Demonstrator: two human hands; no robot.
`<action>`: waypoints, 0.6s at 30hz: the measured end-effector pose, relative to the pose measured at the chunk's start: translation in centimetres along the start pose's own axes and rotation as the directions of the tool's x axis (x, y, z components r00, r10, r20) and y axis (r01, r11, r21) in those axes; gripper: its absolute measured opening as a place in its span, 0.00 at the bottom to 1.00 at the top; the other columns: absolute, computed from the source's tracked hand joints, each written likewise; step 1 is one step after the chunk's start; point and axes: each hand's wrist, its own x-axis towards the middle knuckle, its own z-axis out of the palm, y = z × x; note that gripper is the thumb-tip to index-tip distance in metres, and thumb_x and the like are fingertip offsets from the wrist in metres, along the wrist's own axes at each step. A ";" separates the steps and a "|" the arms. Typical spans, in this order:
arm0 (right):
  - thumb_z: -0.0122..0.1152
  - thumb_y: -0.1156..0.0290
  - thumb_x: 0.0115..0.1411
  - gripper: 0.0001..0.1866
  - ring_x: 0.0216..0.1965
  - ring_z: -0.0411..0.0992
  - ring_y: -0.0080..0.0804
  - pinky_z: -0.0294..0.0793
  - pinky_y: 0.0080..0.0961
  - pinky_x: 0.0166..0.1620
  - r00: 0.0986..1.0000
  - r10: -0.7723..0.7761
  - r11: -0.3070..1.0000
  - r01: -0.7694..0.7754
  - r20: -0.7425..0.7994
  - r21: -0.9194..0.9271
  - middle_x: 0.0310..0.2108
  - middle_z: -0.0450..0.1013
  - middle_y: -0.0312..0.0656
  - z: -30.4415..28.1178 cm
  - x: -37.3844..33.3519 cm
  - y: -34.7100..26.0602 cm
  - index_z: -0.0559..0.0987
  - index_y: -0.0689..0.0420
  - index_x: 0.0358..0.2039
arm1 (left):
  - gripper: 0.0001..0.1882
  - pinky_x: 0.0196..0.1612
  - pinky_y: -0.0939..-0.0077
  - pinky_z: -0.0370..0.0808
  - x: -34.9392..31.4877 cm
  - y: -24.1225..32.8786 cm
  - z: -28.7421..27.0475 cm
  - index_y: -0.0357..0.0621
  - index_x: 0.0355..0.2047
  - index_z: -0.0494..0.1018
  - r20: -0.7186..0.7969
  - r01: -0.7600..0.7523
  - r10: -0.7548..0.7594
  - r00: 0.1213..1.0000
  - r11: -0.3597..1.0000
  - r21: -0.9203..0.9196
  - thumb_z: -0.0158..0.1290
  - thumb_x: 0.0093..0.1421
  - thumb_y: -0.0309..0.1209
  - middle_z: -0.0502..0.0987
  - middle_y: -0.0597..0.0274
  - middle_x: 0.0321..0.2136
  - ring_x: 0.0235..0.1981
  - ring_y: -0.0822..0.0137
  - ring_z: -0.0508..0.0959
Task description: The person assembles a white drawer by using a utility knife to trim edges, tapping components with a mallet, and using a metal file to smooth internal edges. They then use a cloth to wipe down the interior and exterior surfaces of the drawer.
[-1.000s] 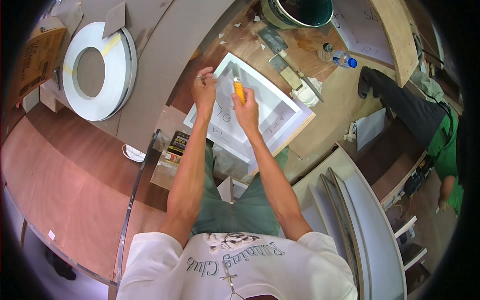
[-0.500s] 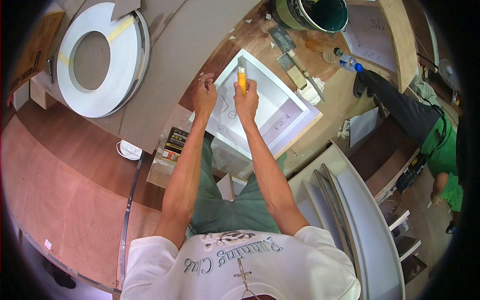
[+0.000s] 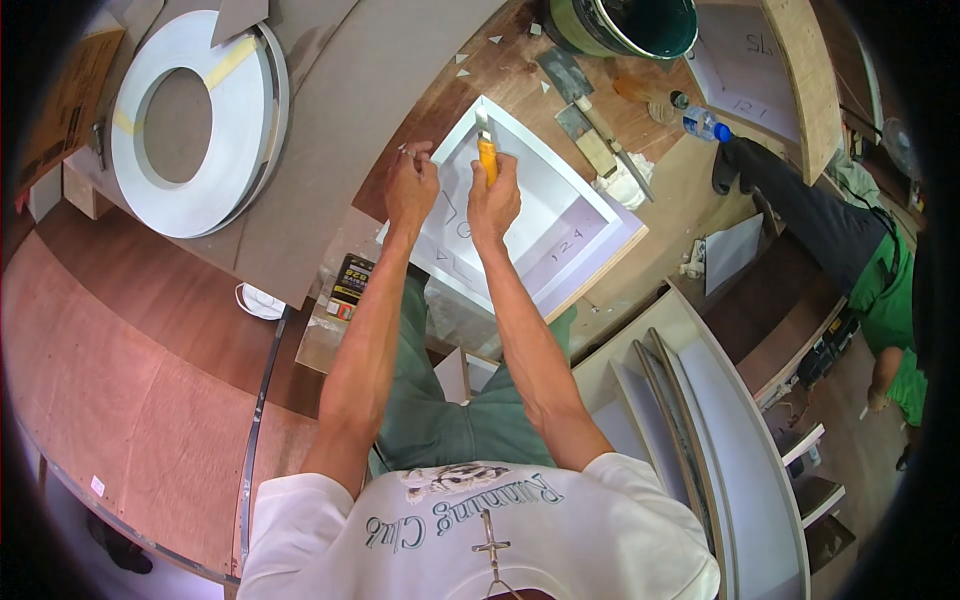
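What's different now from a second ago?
The yellow-handled knife in the right hand has moved forward, closer to the far corner of the white box. The left hand has drawn back slightly and curled more. The knife stayed gripped; the bucket and water bottle stayed put.

Fairly bright, even light falls around me here, soft grey shade lying inside the white box (image 3: 540,195) near its right edge, while straight lines bow and the view's 4 corners go black.

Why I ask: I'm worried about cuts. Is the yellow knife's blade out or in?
Out: the blade shows beyond the front end of the yellow knife in the right hand.
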 end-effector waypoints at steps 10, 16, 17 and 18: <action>0.63 0.67 0.64 0.12 0.36 0.77 0.59 0.73 0.49 0.39 0.999 -0.028 1.000 0.027 -0.031 -0.009 0.35 0.78 0.53 0.0 0.2 0.7 0.76 0.56 0.45 | 0.17 0.49 0.61 0.77 4.0 7.0 1.7 0.43 0.53 0.78 -0.023 -0.117 0.117 0.993 0.993 -0.025 0.50 0.67 0.32 0.82 0.49 0.42 0.43 0.53 0.82; 0.63 0.67 0.65 0.12 0.36 0.77 0.60 0.74 0.49 0.39 0.998 -0.062 0.996 0.062 -0.006 0.059 0.35 0.79 0.54 -0.7 0.6 1.0 0.75 0.56 0.46 | 0.15 0.51 0.62 0.77 6.9 7.8 3.2 0.40 0.45 0.83 -0.019 -0.361 0.369 0.929 0.918 0.162 0.52 0.64 0.31 0.81 0.47 0.44 0.46 0.50 0.81; 0.63 0.67 0.65 0.12 0.36 0.77 0.60 0.74 0.49 0.39 0.998 -0.060 0.996 0.060 -0.007 0.059 0.35 0.79 0.54 -0.9 0.8 1.0 0.75 0.56 0.46 | 0.14 0.51 0.62 0.78 7.3 7.8 3.4 0.40 0.44 0.83 -0.021 -0.367 0.378 0.926 0.911 0.189 0.52 0.63 0.31 0.81 0.46 0.43 0.46 0.51 0.82; 0.63 0.67 0.66 0.12 0.36 0.77 0.60 0.74 0.49 0.39 0.998 -0.054 0.996 0.051 0.044 0.071 0.35 0.79 0.55 -1.2 0.9 1.1 0.74 0.56 0.47 | 0.14 0.51 0.62 0.78 7.7 7.7 3.5 0.40 0.44 0.83 -0.019 -0.369 0.379 0.925 0.910 0.189 0.52 0.63 0.31 0.81 0.46 0.43 0.46 0.51 0.82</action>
